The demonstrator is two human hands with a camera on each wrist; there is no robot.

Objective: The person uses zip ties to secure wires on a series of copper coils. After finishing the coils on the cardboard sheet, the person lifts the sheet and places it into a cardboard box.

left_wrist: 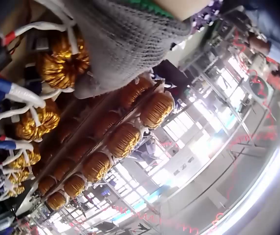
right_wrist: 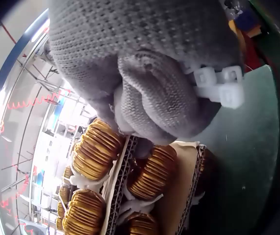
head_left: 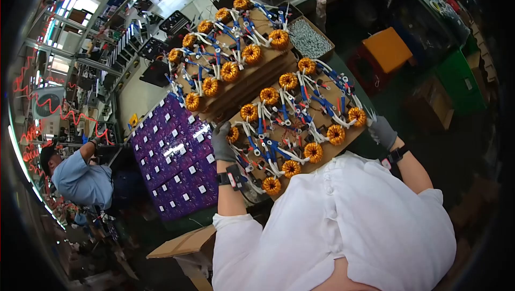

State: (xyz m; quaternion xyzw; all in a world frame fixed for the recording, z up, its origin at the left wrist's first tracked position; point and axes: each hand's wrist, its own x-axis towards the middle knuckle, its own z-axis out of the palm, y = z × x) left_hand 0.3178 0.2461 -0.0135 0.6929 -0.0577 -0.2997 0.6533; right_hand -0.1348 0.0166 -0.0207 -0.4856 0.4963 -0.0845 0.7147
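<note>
A cardboard sheet [head_left: 317, 123] bears rows of copper-wound toroid coils [head_left: 314, 152] with blue, white and red wires and ring terminals. My grey-gloved left hand [head_left: 223, 142] holds its left edge, close beside an end coil [left_wrist: 64, 61]; the fingertips are hidden in the left wrist view. At the sheet's right edge is my gloved right hand [head_left: 382, 132]. Its curled fingers [right_wrist: 159, 98] hold white cable ties [right_wrist: 223, 85], whose square heads stick out beside the knuckles. The fingertips lie right at the corrugated cardboard edge [right_wrist: 118, 183].
Beyond the sheet stands a cardboard stack [head_left: 252, 84] topped with more coils. Purple circuit boards [head_left: 174, 157] lie to the left. A box of small metal parts [head_left: 310, 39] is at the back, an orange-topped stool [head_left: 387, 49] at the right. Another person [head_left: 86, 175] works at far left.
</note>
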